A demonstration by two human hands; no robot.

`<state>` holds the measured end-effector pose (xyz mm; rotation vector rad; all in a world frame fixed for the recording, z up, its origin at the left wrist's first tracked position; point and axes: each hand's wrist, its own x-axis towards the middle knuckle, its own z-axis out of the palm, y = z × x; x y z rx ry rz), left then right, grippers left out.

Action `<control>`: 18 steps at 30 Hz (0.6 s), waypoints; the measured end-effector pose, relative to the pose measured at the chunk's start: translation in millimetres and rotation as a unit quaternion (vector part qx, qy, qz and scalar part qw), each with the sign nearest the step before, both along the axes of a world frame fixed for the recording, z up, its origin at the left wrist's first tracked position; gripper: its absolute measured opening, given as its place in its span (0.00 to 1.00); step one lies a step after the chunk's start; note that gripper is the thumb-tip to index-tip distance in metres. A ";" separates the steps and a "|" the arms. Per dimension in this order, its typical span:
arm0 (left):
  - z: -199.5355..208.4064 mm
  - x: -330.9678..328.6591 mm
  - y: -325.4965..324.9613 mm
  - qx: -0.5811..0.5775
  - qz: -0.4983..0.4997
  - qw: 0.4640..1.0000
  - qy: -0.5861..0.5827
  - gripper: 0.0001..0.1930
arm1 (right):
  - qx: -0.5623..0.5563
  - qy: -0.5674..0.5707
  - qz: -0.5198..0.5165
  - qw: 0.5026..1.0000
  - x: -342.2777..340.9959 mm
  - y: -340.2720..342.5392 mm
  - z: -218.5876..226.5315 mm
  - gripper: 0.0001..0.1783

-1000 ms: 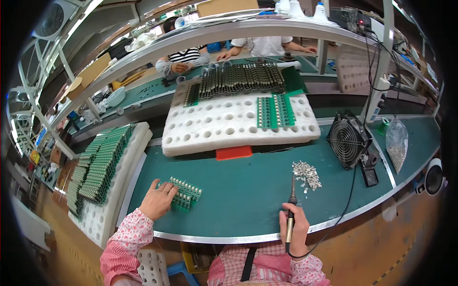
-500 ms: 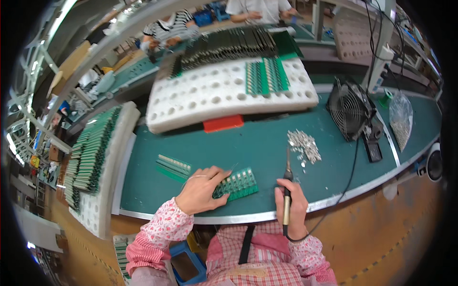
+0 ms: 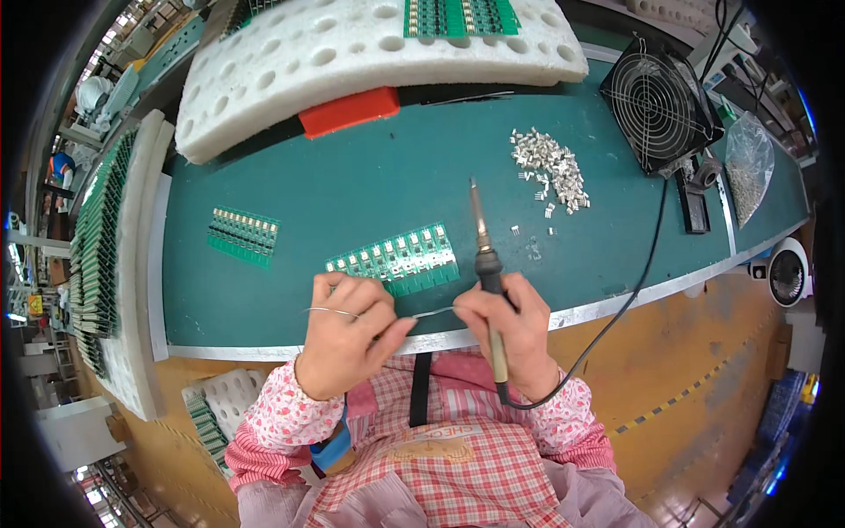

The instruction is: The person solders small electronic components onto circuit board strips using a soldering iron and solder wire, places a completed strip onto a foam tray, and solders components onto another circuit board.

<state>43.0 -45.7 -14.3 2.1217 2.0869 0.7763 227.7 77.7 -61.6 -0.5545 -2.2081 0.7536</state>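
Note:
My left hand [image 3: 348,339] is closed on a thin silvery solder wire [image 3: 431,314] just above the table's front edge. One length of it sticks out past the knuckles; the other runs across to my right hand [image 3: 515,334], whose fingertips seem to pinch its end. That same right hand grips a soldering iron [image 3: 487,258], its tip pointing away from me over the table. Beyond my left hand lies a green circuit board [image 3: 400,257] with a row of white connectors, its near left corner close to my fingers. A second circuit board [image 3: 244,235] lies farther left.
A heap of small metallic connectors [image 3: 550,167] lies at the right, near a black fan [image 3: 656,106]. A clear bag [image 3: 748,167] stands beyond it. White foam trays [image 3: 370,53] with boards are at the back and left. A red block [image 3: 349,112] sits under the back tray.
My left hand has come off the circuit board and moved nearer me, with solder wire now stretched between both hands. The whole view has shifted closer to the table.

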 end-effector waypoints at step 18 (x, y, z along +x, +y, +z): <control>-22.1 33.9 30.1 0.069 0.131 0.967 -0.209 0.15 | -0.205 0.104 0.050 0.972 43.4 17.1 7.1 0.08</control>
